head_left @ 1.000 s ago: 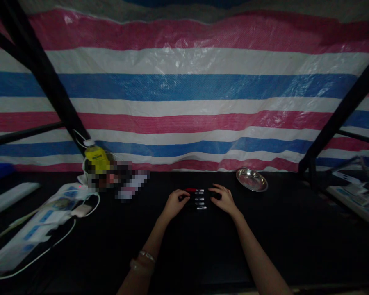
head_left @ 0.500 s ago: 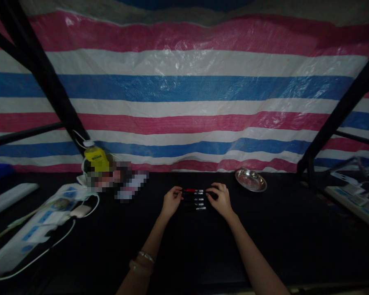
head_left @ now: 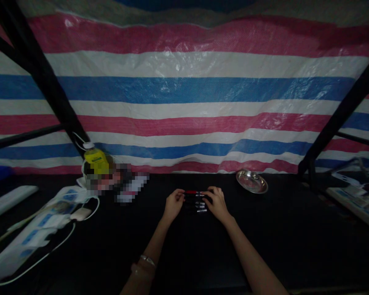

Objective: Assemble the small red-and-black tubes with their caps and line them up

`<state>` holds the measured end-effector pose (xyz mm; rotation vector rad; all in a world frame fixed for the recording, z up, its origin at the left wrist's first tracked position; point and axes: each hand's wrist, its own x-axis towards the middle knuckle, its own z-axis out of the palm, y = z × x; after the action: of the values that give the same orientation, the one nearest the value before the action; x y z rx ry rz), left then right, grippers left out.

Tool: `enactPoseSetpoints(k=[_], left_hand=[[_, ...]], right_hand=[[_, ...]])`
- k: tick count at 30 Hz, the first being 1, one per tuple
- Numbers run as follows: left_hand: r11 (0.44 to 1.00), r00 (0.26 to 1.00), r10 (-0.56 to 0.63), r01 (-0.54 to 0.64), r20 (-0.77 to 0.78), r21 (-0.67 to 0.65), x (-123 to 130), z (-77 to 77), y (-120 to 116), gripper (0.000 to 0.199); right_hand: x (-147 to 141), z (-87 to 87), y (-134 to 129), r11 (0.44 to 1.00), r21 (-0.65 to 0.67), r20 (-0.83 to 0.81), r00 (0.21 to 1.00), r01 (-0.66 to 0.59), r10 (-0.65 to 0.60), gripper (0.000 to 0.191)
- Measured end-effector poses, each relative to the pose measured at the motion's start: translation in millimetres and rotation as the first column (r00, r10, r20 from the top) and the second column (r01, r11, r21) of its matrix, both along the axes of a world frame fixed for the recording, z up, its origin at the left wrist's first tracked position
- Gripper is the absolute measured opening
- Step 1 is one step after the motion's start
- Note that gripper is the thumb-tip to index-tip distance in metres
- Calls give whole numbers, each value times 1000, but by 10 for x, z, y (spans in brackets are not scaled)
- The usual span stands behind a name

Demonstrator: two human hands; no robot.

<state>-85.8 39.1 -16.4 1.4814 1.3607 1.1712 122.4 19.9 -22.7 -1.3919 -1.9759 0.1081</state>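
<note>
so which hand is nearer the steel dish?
Right. The right hand sits just left of the steel dish; the left hand lies farther left, beyond the pens.

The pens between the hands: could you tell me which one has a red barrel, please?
The farthest pen, at the top of the row; the other pens nearer the person look dark with silver tips.

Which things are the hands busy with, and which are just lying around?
Busy with:
- row of pens, the top one red, the others dark
- left hand at the row's left end
- right hand at its right end

Just lying around:
- metal dish
- yellow bottle
- power strip with white cables
- striped tarp behind
</note>
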Motion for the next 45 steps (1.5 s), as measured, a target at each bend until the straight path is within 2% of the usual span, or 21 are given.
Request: enactPoseSetpoints(k=[6, 12, 15, 17, 19, 20, 22, 24, 26, 28, 32, 38, 42, 45], left_hand=[[991, 989, 119, -124, 86, 52, 14, -104, 31, 21], [978, 975, 173, -187, 143, 91, 9, -102, 11, 25], [975, 970, 188, -203, 157, 89, -1, -91, 13, 26], [973, 965, 197, -214, 175, 85, -4, -78, 10, 27], [971, 959, 207, -226, 194, 81, -6, -60, 3, 28], [970, 957, 210, -230, 199, 80, -6, -50, 0, 29], [969, 956, 214, -233, 200, 78, -7, -34, -7, 30], [970, 957, 212, -231, 197, 80, -7, -22, -11, 30], [970, 959, 210, -229, 192, 82, -8, -17, -12, 32], [970, 960, 212, -230, 185, 80, -8, -13, -10, 35], [968, 959, 223, -238, 172, 73, 1, 10, -27, 43], [959, 970, 224, -236, 90, 157, 15, 72, -119, 45], [940, 973, 227, -208, -43, 270, 19, 106, -189, 40], [917, 958, 203, -113, -204, 383, 34, 136, -256, 36]], right_hand=[[-32, 8, -13, 998, -37, 31, 998, 51, -50, 13], [-38, 59, -36, 999, -38, 11, 1000, 27, -27, 12], [-34, 113, -62, 1000, 6, -109, 994, -17, 18, 15], [-50, 126, -90, 999, 52, -279, 960, -15, 29, 17], [-88, 105, -124, 998, 58, -519, 854, 33, 2, 20], [-114, 82, -141, 998, 33, -645, 764, 57, -23, 21], [-167, 26, -167, 997, -61, -850, 522, 41, -74, 26], [-206, -24, -178, 986, -144, -963, 243, -79, -121, 30], [-215, -46, -176, 952, -183, -982, -4, -246, -190, 31], [-194, -40, -172, 901, -185, -950, -164, -393, -267, 29], [-123, 8, -185, 835, -156, -887, -298, -528, -354, 19], [-58, 41, -214, 776, -44, -843, -394, -629, -367, 12], [-37, 46, -210, 749, 9, -831, -422, -663, -363, 16], [-43, 49, -198, 739, -6, -849, -387, -674, -360, 16]])
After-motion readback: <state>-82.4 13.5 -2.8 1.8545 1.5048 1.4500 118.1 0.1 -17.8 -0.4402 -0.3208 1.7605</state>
